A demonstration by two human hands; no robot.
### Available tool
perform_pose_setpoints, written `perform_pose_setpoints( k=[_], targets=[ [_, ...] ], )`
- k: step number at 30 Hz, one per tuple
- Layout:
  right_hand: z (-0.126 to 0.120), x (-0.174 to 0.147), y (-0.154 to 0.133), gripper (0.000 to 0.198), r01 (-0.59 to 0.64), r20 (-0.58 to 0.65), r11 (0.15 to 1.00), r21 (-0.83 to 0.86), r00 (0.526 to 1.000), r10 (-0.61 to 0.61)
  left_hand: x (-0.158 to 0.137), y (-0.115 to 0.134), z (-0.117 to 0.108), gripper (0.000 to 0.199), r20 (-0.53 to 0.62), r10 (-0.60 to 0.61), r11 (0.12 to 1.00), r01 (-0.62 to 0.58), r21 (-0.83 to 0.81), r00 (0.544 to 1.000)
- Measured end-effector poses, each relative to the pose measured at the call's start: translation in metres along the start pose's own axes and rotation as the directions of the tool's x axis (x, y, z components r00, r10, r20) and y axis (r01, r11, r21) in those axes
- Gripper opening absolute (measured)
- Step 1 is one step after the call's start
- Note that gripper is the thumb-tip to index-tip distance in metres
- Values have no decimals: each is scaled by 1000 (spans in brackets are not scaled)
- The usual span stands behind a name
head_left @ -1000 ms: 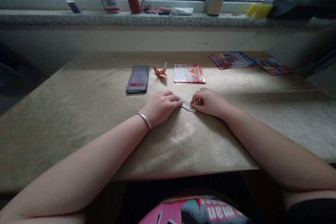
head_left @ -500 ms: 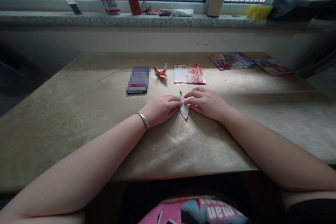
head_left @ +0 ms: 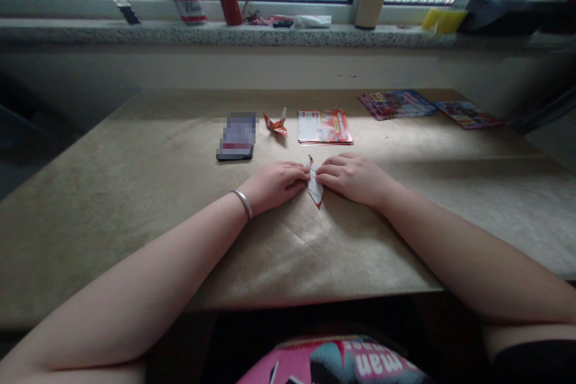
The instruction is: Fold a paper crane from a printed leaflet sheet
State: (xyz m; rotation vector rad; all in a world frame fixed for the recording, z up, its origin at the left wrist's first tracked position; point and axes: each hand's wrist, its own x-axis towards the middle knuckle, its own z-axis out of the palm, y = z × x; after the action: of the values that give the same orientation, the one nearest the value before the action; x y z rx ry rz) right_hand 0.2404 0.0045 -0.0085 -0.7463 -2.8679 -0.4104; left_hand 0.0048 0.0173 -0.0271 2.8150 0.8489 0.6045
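Leftmost, dark phone [head_left: 236, 137] lying on table [head_left: 135, 192], screen blurred. Silver bangle [head_left: 244, 203] near it, on left wrist. Red paper crane [head_left: 276, 125] beyond left hand [head_left: 276, 186], whose fingertips touch left edge of folded paper [head_left: 315, 191]; pinch or mere press, can't tell from here. Folded paper, white with red tip, lies between hands. Printed sheets [head_left: 325, 126] stacked behind it. Right hand [head_left: 353, 177]: fingertips on paper's right side, grip unclear. Farther right, colourful booklets [head_left: 400, 104].
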Motion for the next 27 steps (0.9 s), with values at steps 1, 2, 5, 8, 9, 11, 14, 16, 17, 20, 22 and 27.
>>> perform_pose_setpoints(
  k=[1,2,5,8,9,11,14,16,17,20,22,27],
  targets=[
    [0,0,-1,23,17,8,1000,-24,1000,-17,0,-2,0,22,4,-9,1000,9,-26,1000],
    [-1,0,-1,23,33,17,998,-47,999,-32,0,-3,0,22,11,-15,999,16,-47,1000],
    [-2,1,-4,22,44,39,994,-96,998,-41,1,-6,1,21,21,-18,998,19,-64,1000],
    [-2,1,-5,21,-6,35,993,-114,999,10,1,-5,2,20,9,-4,999,4,-43,1000],
    [-2,1,-5,21,-24,31,993,-115,999,28,1,-5,2,21,5,2,999,-2,-38,1000],
    [-2,1,-5,22,-47,18,993,-111,999,49,1,-5,2,21,2,18,999,-18,-33,1000],
    [-1,1,-5,22,-67,3,993,-97,998,67,1,-4,2,21,-14,40,999,-40,-19,999],
    [0,2,-6,24,-93,-9,993,-70,996,93,1,-3,3,21,-29,41,999,-41,3,999],
    [1,2,-6,24,-113,-17,992,-47,993,113,1,-2,3,21,-36,38,999,-37,17,999],
    [6,3,-5,23,-190,-55,979,67,979,194,2,0,3,20,-51,33,997,-29,70,998],
    [11,3,-3,19,-249,-76,954,167,961,265,2,2,3,19,-56,41,994,-35,107,998],
    [18,4,-1,10,-330,-74,880,341,924,375,4,7,1,17,-63,74,981,-62,182,995]
  ],
)
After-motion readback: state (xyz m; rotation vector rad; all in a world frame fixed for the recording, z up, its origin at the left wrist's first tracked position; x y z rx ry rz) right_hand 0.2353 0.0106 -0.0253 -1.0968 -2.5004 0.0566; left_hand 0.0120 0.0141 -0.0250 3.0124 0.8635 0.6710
